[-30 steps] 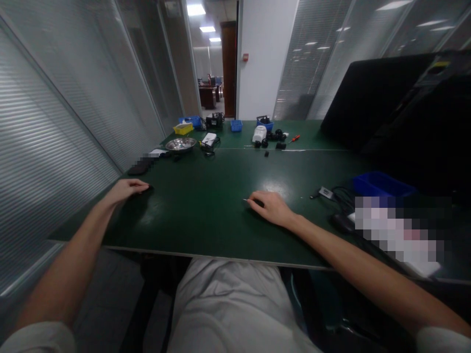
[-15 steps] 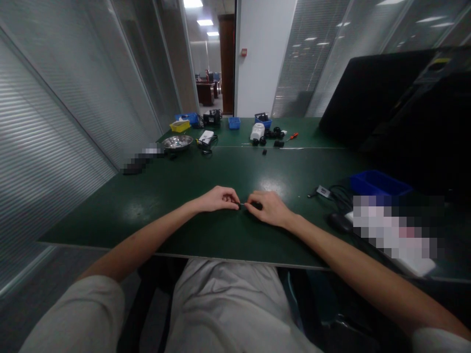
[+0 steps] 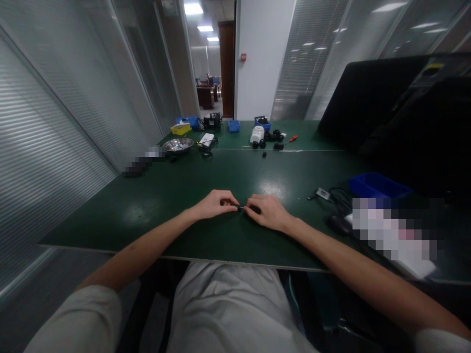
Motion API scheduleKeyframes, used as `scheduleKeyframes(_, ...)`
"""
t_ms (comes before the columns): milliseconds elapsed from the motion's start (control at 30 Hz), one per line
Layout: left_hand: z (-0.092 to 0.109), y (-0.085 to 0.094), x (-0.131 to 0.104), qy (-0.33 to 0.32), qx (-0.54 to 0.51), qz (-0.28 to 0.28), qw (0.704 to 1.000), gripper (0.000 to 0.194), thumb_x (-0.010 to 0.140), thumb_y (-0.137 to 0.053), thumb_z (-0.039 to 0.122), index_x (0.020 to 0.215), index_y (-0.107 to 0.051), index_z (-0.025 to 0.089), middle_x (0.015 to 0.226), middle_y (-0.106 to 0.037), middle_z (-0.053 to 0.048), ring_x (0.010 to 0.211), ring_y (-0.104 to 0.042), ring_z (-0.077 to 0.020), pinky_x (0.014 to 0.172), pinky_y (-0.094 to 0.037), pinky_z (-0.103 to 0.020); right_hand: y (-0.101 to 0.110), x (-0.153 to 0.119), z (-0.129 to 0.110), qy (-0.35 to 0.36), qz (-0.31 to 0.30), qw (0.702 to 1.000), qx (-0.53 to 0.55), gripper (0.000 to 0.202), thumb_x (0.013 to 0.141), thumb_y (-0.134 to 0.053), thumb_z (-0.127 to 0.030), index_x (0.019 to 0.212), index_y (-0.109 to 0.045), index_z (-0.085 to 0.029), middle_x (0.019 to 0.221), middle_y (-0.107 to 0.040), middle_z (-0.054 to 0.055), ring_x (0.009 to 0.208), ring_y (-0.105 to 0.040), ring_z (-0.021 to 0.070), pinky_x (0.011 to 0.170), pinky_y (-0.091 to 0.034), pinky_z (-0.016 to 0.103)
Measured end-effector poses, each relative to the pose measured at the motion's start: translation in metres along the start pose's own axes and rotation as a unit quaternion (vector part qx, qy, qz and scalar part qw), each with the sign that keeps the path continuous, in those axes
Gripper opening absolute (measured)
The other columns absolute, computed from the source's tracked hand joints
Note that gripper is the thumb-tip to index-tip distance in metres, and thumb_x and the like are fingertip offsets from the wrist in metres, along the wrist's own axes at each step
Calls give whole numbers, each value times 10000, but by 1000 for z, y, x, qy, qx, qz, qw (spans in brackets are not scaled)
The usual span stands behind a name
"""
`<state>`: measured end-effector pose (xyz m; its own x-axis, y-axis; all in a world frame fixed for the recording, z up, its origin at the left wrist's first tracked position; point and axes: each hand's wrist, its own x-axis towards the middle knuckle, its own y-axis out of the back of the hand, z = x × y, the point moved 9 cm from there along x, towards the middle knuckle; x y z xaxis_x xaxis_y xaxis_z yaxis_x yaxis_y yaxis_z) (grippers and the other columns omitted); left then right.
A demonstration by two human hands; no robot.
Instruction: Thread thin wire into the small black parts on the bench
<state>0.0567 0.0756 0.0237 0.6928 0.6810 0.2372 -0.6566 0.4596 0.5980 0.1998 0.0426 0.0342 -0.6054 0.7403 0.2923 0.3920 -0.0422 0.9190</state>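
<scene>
My left hand (image 3: 216,204) is closed, its thumb and fingers pinching a small black part (image 3: 238,209) just above the green table (image 3: 206,238). Facing it, my right hand (image 3: 269,211) is also closed, with a thin, shiny metal shaft (image 3: 242,208) coming out between thumb and forefinger. The shaft points at the black part and seems to touch it. Something dark shows inside the curl of my right fingers, perhaps the handle of that tool, but most of it is hidden. Both the part and the tool are too small to make out fully.
Beyond my hands lie a small black piece (image 3: 264,154), a screwdriver (image 3: 292,139) with an orange-red handle, a metal bowl (image 3: 178,145) and a white device (image 3: 206,140). To the right are a mouse (image 3: 338,224), a cable (image 3: 340,196), a blue tray (image 3: 379,184) and a large dark monitor (image 3: 371,98).
Both hands sit slightly lower in the picture, as does the whole scene, so the camera has tilted a little. My right fingers have shifted slightly around the tool; both grips hold.
</scene>
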Motion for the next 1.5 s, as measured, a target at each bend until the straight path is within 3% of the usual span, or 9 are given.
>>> scheduleKeyframes(133,3,1,1,-2,-48,22,999,281,914,-732,355,1066,-775,122,1024,-703,-119,886,-663,-191,791,-510,-287,3,0,-1,2,26,999,39,265,1045,-488,-387,1009,-692,-223,947,-708,42,777,-622,158,690,-375,285)
scheduleKeyframes(300,12,1,1,-37,25,25,999,221,927,-720,322,1060,-790,160,1008,-711,-103,916,-658,-199,847,-494,-308,1,1,-2,2,9,1000,13,275,1047,-486,-397,1016,-698,-226,935,-702,42,766,-617,158,687,-370,283)
scheduleKeyframes(1000,9,0,-1,-56,50,11,997,191,915,-737,300,1045,-807,179,1019,-740,-79,916,-684,-181,861,-498,-283,-4,3,-3,0,-17,999,-28,267,1044,-497,-398,1024,-704,-232,940,-700,45,751,-601,159,651,-326,292)
scheduleKeyframes(1267,5,-2,1,-33,20,23,999,189,902,-748,324,1004,-813,178,1018,-743,-90,947,-684,-207,891,-498,-311,-7,3,-5,6,-13,999,-38,277,1057,-468,-398,1033,-686,-228,946,-696,42,750,-605,156,628,-302,290)
scheduleKeyframes(1500,-11,-3,5,24,-4,35,999,248,854,-791,342,1017,-804,154,960,-743,-75,836,-648,-178,777,-476,-276,-12,3,-4,11,-19,998,-60,318,1082,-416,-420,1057,-661,-219,964,-688,45,753,-605,148,624,-286,282)
